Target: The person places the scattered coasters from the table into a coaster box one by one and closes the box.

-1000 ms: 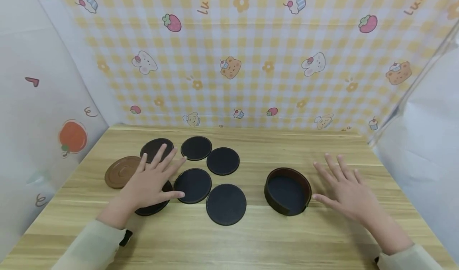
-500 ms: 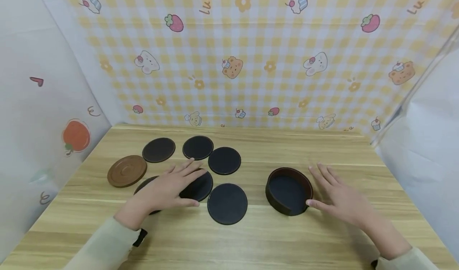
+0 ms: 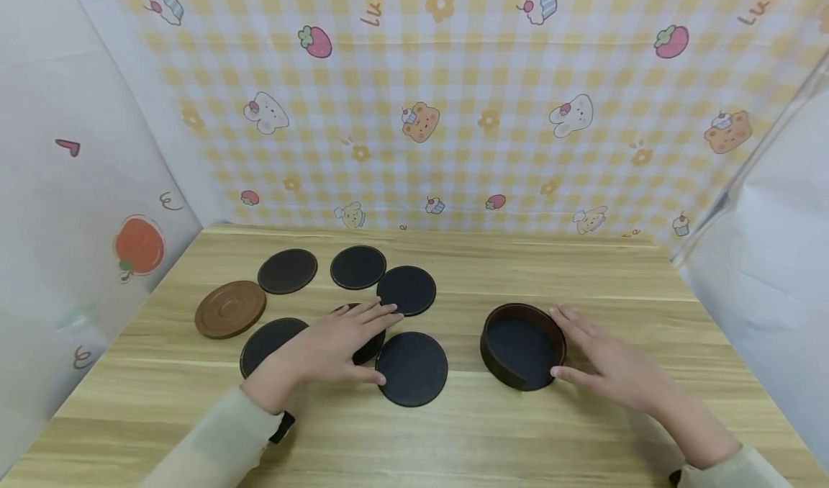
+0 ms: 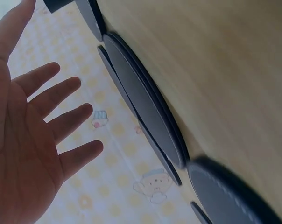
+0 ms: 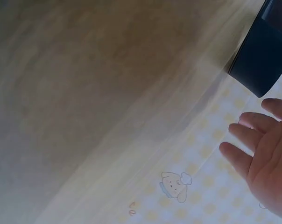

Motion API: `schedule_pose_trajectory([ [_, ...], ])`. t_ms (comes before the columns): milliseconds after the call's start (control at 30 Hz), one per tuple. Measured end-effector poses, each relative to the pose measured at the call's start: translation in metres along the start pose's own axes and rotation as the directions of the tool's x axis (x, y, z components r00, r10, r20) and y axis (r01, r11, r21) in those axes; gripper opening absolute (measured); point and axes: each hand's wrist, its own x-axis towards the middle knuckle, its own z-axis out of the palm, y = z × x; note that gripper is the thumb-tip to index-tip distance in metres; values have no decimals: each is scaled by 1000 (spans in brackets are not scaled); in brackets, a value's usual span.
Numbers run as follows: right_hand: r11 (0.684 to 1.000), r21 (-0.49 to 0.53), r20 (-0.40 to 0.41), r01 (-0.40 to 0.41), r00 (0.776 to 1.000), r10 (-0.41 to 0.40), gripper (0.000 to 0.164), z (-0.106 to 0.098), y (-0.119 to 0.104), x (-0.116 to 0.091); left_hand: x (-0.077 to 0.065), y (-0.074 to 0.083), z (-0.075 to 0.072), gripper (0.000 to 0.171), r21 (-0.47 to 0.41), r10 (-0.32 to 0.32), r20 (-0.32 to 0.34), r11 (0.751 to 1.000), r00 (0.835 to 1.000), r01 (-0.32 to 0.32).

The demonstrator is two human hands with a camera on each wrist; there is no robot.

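Note:
My left hand is held with fingers spread over a black round coaster, partly hiding it. Its fingertips reach toward another black coaster, and the thumb tip comes to the left edge of the front coaster. In the left wrist view, the palm and fingers appear apart from the coasters and hold nothing. Beside a round dark coaster holder is my right hand, fingers extended, thumb by the holder's right rim. Whether it touches the holder, I cannot tell.
Black coasters lie at the left, back left and back middle. A brown round coaster lies at the far left. The wooden table ends at a patterned cloth behind.
My left hand has moved right and toward the front, from the left coasters to the middle ones. My right hand has moved slightly left, closer to the holder. The coasters stay put.

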Motion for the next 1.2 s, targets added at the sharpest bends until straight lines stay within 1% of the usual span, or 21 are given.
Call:
schedule_pose_trajectory([
  [200, 998, 57, 28, 18, 999, -20, 89, 1, 0, 1, 9, 7, 7, 92, -15, 27, 35, 1000, 999, -26],
  [433, 993, 112, 43, 37, 998, -42, 90, 2, 3, 4, 16, 12, 9, 93, 47, 62, 75, 997, 995, -66],
  [567, 988, 153, 58, 34, 997, -43, 92, 1, 4, 7, 20, 14, 10, 99, 49, 79, 108, 995, 991, -84],
  [667, 985, 171, 62, 39, 997, -50, 94, 2, 4, 9, 22, 14, 12, 101, 40, 75, 129, 996, 989, -81],
  [833, 982, 180, 59, 54, 996, -66, 96, 2, 4, 10, 23, 13, 14, 102, 21, 47, 149, 999, 988, -51],
  [967, 978, 202, 63, 48, 996, -62, 97, 2, 5, 11, 25, 16, 15, 102, 6, 36, 172, 999, 984, -37],
  [1067, 973, 227, 75, 33, 996, -52, 97, 2, 6, 12, 26, 18, 15, 103, 22, 31, 180, 999, 983, -35],
  [1200, 956, 289, 91, 42, 993, -71, 97, 1, 8, 12, 29, 22, 14, 103, 51, 22, 189, 998, 982, -32],
])
